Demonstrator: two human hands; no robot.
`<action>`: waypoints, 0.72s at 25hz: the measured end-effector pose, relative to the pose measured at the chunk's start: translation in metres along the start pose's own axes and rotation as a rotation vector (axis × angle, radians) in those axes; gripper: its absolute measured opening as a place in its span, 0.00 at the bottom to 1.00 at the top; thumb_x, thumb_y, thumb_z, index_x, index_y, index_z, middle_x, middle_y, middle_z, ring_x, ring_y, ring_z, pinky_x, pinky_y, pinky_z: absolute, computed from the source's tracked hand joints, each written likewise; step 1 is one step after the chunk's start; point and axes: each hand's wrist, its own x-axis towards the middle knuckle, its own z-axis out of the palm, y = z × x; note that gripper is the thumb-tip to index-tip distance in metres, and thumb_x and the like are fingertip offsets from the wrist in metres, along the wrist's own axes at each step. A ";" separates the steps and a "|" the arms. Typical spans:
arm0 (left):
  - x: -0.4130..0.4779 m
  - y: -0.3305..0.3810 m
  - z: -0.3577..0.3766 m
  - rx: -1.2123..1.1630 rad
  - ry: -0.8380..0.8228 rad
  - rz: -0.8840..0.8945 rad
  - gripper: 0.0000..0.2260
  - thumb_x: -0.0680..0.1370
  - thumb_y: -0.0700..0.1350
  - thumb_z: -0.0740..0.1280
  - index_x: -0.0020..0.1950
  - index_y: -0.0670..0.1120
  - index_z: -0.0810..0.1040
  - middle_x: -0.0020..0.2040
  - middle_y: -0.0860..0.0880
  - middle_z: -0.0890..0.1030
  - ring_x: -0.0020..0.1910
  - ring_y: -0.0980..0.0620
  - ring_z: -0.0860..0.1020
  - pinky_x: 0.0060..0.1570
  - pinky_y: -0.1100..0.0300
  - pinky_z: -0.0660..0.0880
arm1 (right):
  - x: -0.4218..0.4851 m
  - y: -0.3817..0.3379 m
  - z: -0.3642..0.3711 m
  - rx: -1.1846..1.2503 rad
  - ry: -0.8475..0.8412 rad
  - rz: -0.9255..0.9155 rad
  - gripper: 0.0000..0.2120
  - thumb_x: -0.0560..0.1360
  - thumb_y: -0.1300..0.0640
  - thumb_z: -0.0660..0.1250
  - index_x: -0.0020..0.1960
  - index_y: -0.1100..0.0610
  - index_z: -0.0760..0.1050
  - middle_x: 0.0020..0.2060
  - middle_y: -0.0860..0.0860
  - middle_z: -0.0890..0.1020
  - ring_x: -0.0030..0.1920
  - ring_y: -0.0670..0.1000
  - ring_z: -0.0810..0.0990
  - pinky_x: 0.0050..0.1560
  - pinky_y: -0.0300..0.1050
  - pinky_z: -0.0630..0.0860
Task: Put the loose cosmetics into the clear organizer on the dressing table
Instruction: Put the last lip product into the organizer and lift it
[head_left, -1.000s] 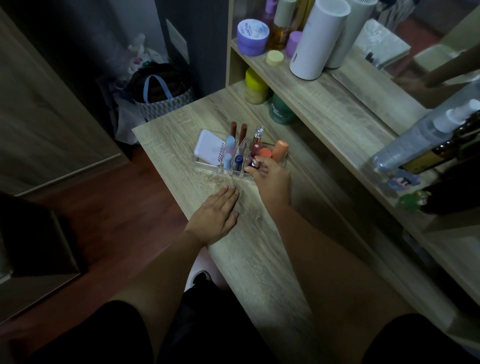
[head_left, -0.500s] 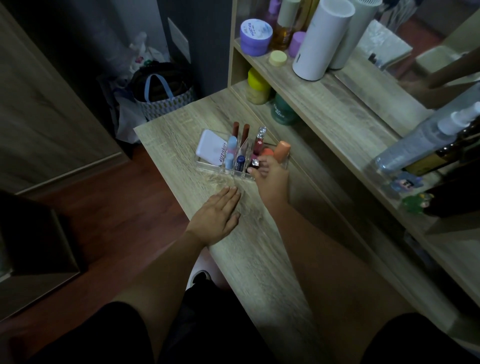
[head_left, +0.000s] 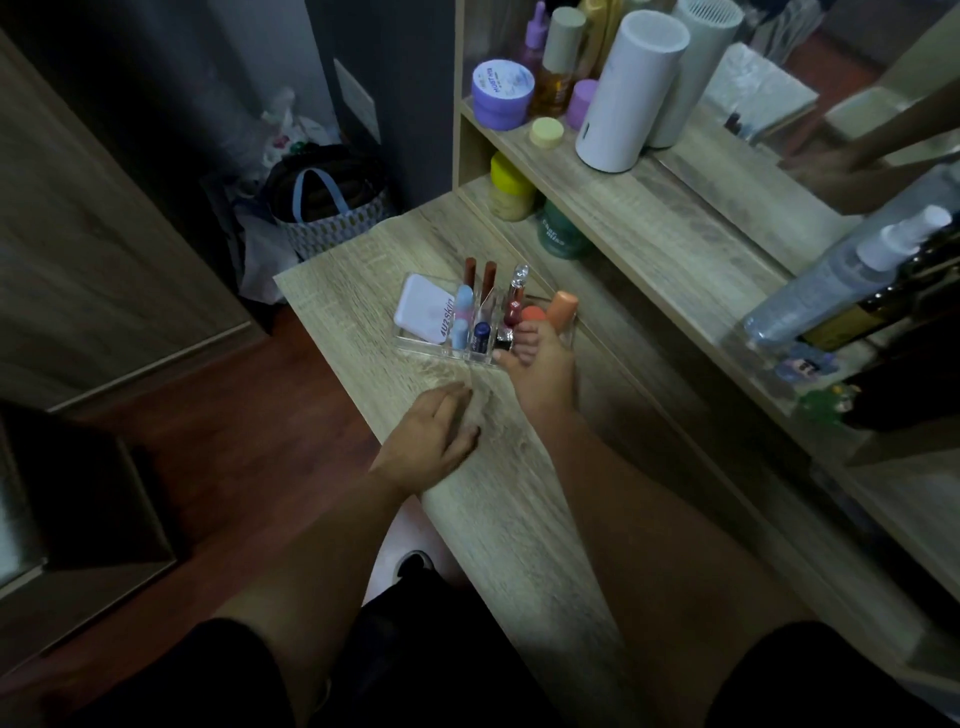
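The right hand (head_left: 540, 371) has edged further into the clear organizer (head_left: 483, 325), fingers curled at the orange sponge (head_left: 531, 315); whether they pinch anything I cannot tell. The left hand (head_left: 431, 441) stays flat, fingers together, near it; filling looks nearly done.

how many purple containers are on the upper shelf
3: a wide purple jar at the shelf's left end, a purple dropper bottle behind it, and a small purple pot beside the white cylinder. Others may be hidden.

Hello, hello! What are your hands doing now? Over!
Left hand flat on table, empty. Right hand fingers at clear organizer; grip unclear. Nothing in the way.
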 end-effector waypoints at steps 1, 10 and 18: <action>0.000 -0.001 -0.005 -0.025 0.032 -0.043 0.19 0.77 0.47 0.64 0.66 0.42 0.69 0.64 0.39 0.74 0.65 0.43 0.69 0.66 0.56 0.65 | -0.002 0.000 -0.001 -0.029 0.007 0.007 0.18 0.66 0.64 0.76 0.54 0.60 0.75 0.48 0.56 0.82 0.41 0.46 0.80 0.42 0.31 0.75; 0.054 -0.017 -0.066 -0.252 0.266 -0.526 0.22 0.72 0.38 0.64 0.66 0.36 0.67 0.64 0.34 0.73 0.62 0.37 0.72 0.60 0.51 0.69 | -0.009 0.008 -0.014 -0.381 0.170 0.093 0.42 0.62 0.49 0.78 0.69 0.59 0.63 0.65 0.57 0.71 0.67 0.56 0.68 0.68 0.50 0.64; 0.081 -0.041 -0.076 -0.510 0.046 -0.584 0.32 0.59 0.49 0.66 0.64 0.52 0.70 0.59 0.48 0.78 0.57 0.50 0.76 0.56 0.54 0.72 | 0.018 0.023 -0.006 -0.146 0.026 0.213 0.57 0.54 0.58 0.82 0.74 0.59 0.52 0.67 0.57 0.73 0.66 0.58 0.74 0.66 0.55 0.72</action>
